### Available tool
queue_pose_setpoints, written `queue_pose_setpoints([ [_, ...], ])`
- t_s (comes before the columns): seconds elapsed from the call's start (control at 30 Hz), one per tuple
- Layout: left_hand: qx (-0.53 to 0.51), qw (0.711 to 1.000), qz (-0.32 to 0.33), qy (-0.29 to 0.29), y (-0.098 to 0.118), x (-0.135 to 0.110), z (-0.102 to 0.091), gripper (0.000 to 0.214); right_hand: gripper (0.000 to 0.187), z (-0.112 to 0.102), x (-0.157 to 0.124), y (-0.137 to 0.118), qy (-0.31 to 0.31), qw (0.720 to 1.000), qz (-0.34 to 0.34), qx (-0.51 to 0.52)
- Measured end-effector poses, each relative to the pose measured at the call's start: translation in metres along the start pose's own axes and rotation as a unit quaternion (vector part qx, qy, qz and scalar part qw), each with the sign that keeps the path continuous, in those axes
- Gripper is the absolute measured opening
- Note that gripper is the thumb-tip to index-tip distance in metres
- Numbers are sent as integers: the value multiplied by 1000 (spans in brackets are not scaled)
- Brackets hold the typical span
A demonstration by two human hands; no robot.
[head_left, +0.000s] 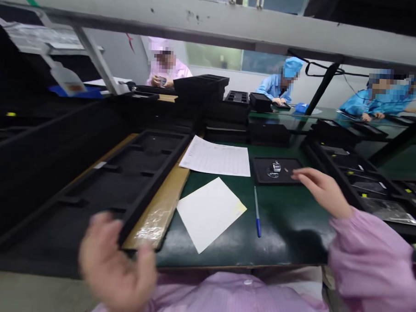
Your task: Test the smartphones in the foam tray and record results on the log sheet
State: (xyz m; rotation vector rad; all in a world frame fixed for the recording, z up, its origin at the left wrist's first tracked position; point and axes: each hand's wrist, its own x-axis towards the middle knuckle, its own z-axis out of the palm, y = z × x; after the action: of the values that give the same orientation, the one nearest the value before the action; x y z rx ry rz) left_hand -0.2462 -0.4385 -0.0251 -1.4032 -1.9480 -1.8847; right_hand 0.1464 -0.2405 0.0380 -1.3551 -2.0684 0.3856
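black foam tray (121,170) beside left hand (115,262); right hand (322,191) near metal part (275,168)

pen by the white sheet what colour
The ballpoint pen is blue, shown best in the head view.

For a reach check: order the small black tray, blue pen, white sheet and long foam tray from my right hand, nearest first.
1. Small black tray, by the right hand
2. Blue pen, left of the hand
3. White sheet, left of pen
4. Long foam tray, far left
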Motion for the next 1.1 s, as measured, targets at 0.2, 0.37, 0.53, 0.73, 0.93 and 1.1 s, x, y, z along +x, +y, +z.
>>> queue_pose_setpoints([
  [0.2,145,943,173,-244,-15,-23,46,41,44,77,86,45,-28,997,-15,-65],
  [0.37,219,898,184,-336,-46,-41,53,57,64,76,59,48,-28,997,-35,-65],
  [0.53,218,880,149,-394,-35,-36,55,63,57,17,-17,35,20,998,-33,-55],
  [0.73,225,864,148,-425,-22,-30,60,50,46,-12,-88,35,8,991,101,-92],
  [0.93,237,848,214,-423,-17,-28,64,44,34,31,-94,0,-66,998,-13,-21],
  [1.1,254,827,238,-442,-1,-24,71,37,22,85,-50,-41,-191,975,-106,44],
])
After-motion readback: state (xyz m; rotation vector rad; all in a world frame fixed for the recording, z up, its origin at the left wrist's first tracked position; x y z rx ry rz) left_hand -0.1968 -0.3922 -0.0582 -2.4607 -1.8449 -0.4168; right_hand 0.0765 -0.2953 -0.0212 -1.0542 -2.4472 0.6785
